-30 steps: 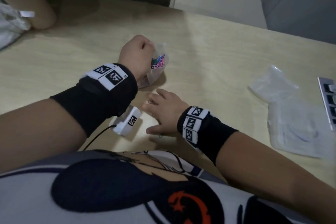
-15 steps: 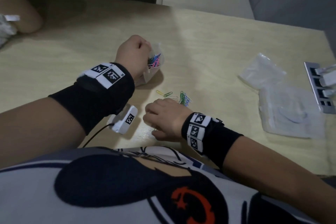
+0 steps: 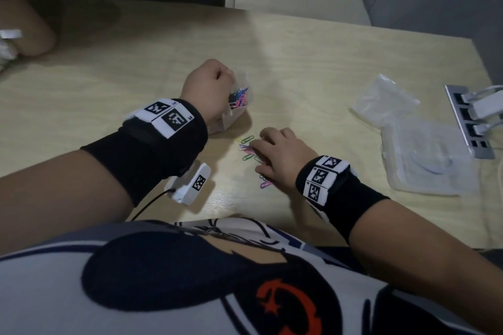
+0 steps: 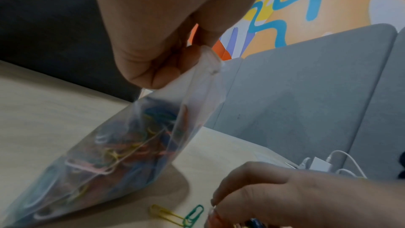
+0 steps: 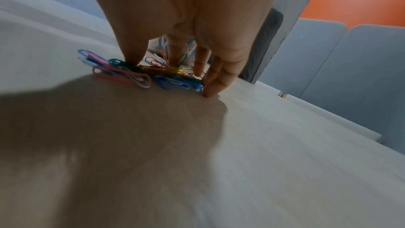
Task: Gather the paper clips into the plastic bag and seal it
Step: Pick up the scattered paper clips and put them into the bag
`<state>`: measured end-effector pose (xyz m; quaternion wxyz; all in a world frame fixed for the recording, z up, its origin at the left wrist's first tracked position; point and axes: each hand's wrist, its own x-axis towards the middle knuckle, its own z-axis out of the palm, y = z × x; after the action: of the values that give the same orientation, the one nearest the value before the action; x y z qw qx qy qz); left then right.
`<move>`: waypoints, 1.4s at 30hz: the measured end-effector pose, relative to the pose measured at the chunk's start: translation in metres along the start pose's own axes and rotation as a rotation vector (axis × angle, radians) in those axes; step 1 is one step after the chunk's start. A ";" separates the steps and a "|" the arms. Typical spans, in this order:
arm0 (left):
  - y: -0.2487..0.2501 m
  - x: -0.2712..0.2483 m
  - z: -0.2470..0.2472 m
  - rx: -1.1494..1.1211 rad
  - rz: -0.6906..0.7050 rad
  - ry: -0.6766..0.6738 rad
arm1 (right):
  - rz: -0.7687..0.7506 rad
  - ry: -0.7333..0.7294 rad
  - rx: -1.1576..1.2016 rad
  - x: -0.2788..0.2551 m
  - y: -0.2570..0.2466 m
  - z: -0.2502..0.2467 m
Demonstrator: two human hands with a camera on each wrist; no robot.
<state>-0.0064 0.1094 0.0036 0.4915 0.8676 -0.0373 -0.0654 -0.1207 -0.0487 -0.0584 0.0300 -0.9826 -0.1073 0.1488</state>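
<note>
Head view: pale wooden table point(image 3: 313, 68), both hands down by the near edge, loose clips between them.
Left hand point(image 3: 209, 90): clenched round the top of the small clear plastic zip bag point(image 3: 239, 106), pinching the rim so the mouth stays up and the bottom sits on the table.
Bag contents: already stuffed with mixed colours, blue and pink showing at the top.
Right hand point(image 3: 280, 155): fingers point(image 5: 214, 82) and thumb curled down and planted around the little heap of coloured wire paper clips point(image 5: 140, 74), fencing them in. Raking or actually lifting? Too blurry in the right wrist view, can't tell.
Stragglers: a yellow paper clip point(image 4: 163, 213) and a green paper clip point(image 4: 194, 214) lying just outside the fingers, on the bag side.
Key relation: bag is up and to the left of the heap, near but not touching, mouth held higher than the pile. Right hand clearly the closer one to the clips, so probably a pinch-and-lift up to the mouth, not a slide.
Clip axes: all over the place, tangled, no single direction to line up with.
Progress guess: most clips in, last batch left, zip not closed yet.
Off to the right: empty clear bags point(image 3: 383, 103) and a silver USB hub point(image 3: 468, 125), not in play.
</note>
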 end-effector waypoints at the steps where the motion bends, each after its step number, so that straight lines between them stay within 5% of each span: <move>1: 0.001 -0.001 0.002 -0.004 0.008 -0.013 | -0.012 0.004 0.010 0.000 0.000 0.001; 9: 0.003 -0.006 0.013 -0.110 0.054 -0.197 | 0.131 0.079 0.117 0.001 0.005 0.003; 15: 0.006 -0.006 0.012 -0.088 0.047 -0.195 | 0.362 0.060 0.365 0.003 0.011 -0.020; 21: 0.012 -0.005 0.009 -0.050 0.030 -0.177 | 0.541 0.219 0.971 0.006 0.022 -0.055; 25: 0.014 -0.006 0.008 -0.049 0.019 -0.176 | 0.493 0.384 1.573 0.005 0.020 -0.091; 29: 0.017 -0.010 0.009 -0.050 0.010 -0.196 | 0.443 0.352 1.851 0.007 0.014 -0.113; 34: 0.019 -0.013 0.010 -0.047 -0.012 -0.185 | 0.497 0.237 1.760 0.021 -0.004 -0.118; 42: 0.018 -0.012 0.007 -0.070 -0.036 -0.151 | 0.414 -0.004 1.131 0.030 -0.014 -0.140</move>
<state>-0.0195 0.0957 0.0159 0.5159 0.8431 -0.0564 -0.1407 -0.0536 -0.0321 0.0675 0.5181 -0.8144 0.1819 0.1875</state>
